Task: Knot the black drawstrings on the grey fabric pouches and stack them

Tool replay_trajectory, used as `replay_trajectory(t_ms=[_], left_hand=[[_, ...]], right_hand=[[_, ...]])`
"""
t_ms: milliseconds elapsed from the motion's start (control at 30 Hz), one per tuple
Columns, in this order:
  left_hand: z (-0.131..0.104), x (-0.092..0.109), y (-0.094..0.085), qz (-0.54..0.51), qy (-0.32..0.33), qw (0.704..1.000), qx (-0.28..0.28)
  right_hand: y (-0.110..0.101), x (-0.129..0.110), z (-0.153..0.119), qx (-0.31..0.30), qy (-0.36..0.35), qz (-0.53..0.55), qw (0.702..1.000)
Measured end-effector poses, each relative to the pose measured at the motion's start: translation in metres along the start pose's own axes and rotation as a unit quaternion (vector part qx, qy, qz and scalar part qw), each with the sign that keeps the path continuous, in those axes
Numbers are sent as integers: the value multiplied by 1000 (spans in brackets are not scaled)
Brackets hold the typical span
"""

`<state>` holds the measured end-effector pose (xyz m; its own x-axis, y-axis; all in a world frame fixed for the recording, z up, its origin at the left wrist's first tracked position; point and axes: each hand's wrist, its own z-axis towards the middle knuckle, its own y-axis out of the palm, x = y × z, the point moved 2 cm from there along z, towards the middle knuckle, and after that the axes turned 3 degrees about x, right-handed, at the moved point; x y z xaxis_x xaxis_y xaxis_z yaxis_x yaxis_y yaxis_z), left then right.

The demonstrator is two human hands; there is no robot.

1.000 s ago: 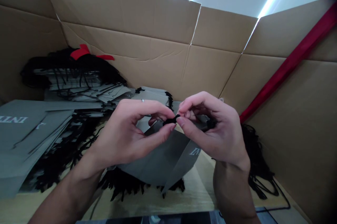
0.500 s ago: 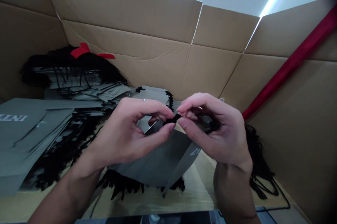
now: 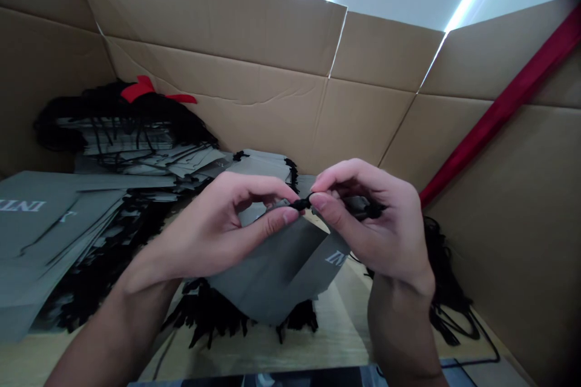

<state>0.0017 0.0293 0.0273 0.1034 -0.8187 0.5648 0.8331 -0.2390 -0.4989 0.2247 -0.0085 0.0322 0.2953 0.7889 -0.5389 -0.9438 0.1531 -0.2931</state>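
A short piece of black cord [image 3: 300, 204] runs between the fingertips of my two hands, in the middle of the view. My left hand [image 3: 231, 223] pinches its left end between thumb and forefinger. On the other side, my right hand [image 3: 372, 217] pinches the cord, with more black cord and a grey edge showing inside its curled fingers. A grey paper piece with white lettering [image 3: 272, 272] hangs just below both hands. Under it, black cord ends [image 3: 213, 314] stick out over the table.
Grey printed bags with black cords [image 3: 54, 223] are stacked at the left. Behind them lies a black cord bundle with a red strip [image 3: 136, 91]. Loose black cords [image 3: 440, 272] lie at the right. Cardboard walls [image 3: 272, 90] enclose the table, and a red band [image 3: 499, 108] slants down the right wall.
The thumb and forefinger of my left hand have flattened and drawn closer around the cord. The cord between my fingertips looks straighter, and the grey piece below has shifted slightly.
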Motion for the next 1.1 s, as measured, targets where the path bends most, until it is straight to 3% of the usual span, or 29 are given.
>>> replay_trajectory(t_ms=[133, 300, 400, 567, 1000, 1100], left_hand=[[0, 0, -1, -2, 6, 1000, -1], [0, 2, -1, -18, 34, 999, -19], [0, 2, -2, -32, 7, 998, -48], [0, 0, -2, -65, -37, 994, -82], [-5, 2, -2, -162, -1, 981, -104], [-5, 3, -5, -129, -7, 985, -111]], right_hand=[[-2, 0, 1, -24, -13, 3, 1000], [0, 3, 2, -120, -68, 17, 990], [2, 6, 3, -144, -91, 41, 984], [4, 6, 5, -146, -91, 72, 982], [11, 9, 2, -137, -25, 197, 971], [12, 8, 3, -125, -7, 194, 973]])
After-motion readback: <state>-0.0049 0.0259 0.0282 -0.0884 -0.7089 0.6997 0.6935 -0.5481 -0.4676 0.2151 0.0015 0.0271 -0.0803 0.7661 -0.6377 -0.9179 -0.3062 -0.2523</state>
